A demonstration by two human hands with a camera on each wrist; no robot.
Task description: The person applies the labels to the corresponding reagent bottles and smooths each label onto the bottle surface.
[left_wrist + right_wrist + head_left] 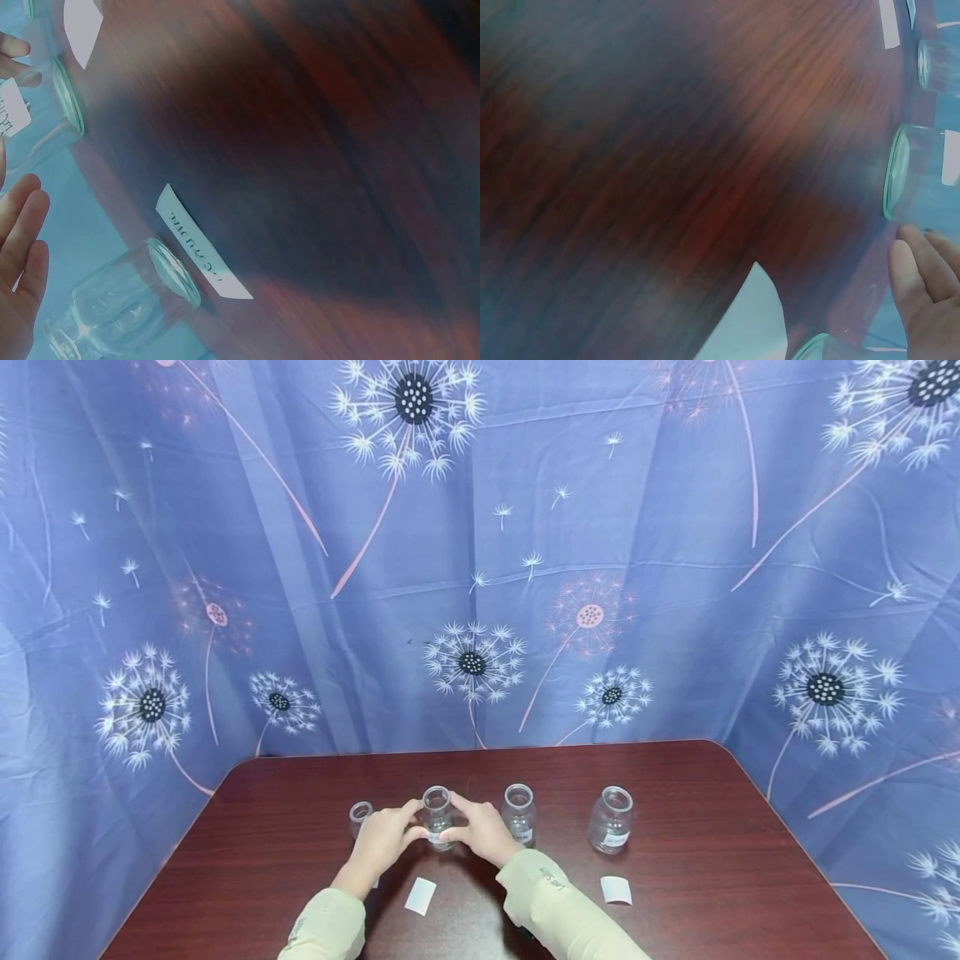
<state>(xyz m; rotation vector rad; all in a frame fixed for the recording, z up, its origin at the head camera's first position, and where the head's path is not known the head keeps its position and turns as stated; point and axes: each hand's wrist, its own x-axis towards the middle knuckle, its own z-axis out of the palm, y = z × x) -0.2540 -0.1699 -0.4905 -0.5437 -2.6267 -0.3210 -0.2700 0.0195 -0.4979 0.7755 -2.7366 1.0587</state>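
Observation:
Both hands are at a small clear glass jar (438, 818), second from the left in a row. My left hand (382, 839) grips its left side, and my right hand (480, 833) grips its right side. Both thumbs lie on the white label (13, 109) at the jar's front; the print on it is too small to read. The jar stands upright with its mouth uncovered. In the left wrist view, a glass jar (127, 304) with no visible label stands beside a printed paper slip (201, 247). The lower part of that jar is hidden by my left hand in the head view.
To the right stand two more labelled glass jars, one (519, 814) near my right hand and one (611, 820) farther off. A white paper slip (421, 896) lies in front of my hands, another slip (617, 890) before the rightmost jar. A blue patterned cloth (480, 568) surrounds the brown table (697, 860).

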